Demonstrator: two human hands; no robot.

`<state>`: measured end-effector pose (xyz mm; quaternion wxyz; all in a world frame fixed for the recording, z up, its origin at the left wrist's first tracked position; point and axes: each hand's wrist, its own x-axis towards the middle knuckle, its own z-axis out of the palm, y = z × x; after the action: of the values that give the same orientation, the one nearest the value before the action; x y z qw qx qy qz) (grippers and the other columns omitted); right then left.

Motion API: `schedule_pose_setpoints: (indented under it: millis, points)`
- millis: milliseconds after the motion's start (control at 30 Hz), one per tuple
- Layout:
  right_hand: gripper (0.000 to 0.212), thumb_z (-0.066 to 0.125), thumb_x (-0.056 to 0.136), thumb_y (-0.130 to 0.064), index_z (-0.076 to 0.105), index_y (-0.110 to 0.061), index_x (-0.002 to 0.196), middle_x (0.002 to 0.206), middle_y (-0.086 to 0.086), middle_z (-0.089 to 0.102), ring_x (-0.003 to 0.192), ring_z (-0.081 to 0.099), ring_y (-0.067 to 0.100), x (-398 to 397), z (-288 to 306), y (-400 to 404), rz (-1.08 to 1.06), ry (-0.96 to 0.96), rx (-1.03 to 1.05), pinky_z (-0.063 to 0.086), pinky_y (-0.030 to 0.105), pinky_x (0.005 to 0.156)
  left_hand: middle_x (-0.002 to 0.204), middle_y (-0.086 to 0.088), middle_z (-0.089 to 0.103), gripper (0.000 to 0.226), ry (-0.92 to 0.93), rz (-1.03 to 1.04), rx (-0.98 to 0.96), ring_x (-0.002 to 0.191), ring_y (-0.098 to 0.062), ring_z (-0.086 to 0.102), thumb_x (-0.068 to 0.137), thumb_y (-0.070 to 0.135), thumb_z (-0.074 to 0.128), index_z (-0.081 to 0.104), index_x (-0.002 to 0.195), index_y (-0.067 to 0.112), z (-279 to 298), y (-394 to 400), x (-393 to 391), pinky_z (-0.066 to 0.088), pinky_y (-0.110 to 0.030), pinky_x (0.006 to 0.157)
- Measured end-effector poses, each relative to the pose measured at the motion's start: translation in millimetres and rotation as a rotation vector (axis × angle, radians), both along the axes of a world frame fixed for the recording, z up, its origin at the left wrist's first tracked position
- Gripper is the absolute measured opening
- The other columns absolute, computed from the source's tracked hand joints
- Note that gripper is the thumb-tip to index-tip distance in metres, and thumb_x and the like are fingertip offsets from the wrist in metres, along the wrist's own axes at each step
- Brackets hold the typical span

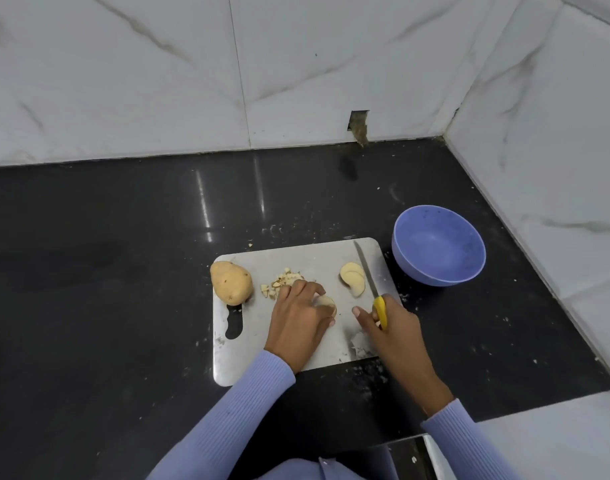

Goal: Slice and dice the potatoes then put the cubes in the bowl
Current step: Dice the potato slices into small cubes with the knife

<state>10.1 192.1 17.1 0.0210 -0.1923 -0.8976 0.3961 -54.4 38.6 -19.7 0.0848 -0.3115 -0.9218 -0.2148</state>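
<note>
Head view | left hand point(298, 315) fingers pinching potato slice point(326, 304), steadying it for dicing | right hand point(388, 323) gripping knife point(371, 284), blade parked aside | bowl point(438, 245) waiting near board point(296, 341) for cubes point(281, 280)

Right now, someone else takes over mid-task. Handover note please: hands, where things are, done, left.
Left hand: holds a potato slice on the cutting board.
Right hand: grips the yellow-handled knife, blade flat on the board.
More slices lie beside the blade; diced pile mid-board; whole potato at the board's left end.
Bowl, right of the board, holds no cubes.
Done: some slicing and dicing.
Left: dice the slices, cut the whole potato, move cubes to the bowl.
</note>
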Motion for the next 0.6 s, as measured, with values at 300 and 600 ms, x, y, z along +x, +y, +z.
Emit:
schedule_pose_setpoints:
  millis: [300,600]
  points:
    - [0.027,0.034,0.102,-0.037,0.042,-0.018,0.084,0.072,-0.003,0.052,0.064,0.049,0.009,18,-8,-12,0.218,-0.191,0.169,0.034,0.019,0.053,0.096,-0.002,0.071,0.007,-0.001,0.063,0.03,0.088,-0.024,0.06,0.075,0.022,0.07,0.077,0.073,0.02,-4,-2,10,0.032,-0.034,0.074]
    - [0.03,0.022,0.104,-0.037,0.043,-0.017,0.095,0.069,-0.005,0.049,0.061,0.048,0.011,29,-10,-18,0.241,-0.285,0.265,0.034,0.025,0.053,0.09,-0.003,0.071,0.009,0.007,0.128,0.061,0.083,-0.025,0.06,0.069,0.021,0.082,0.076,0.074,0.016,-9,2,13,0.032,-0.035,0.073]
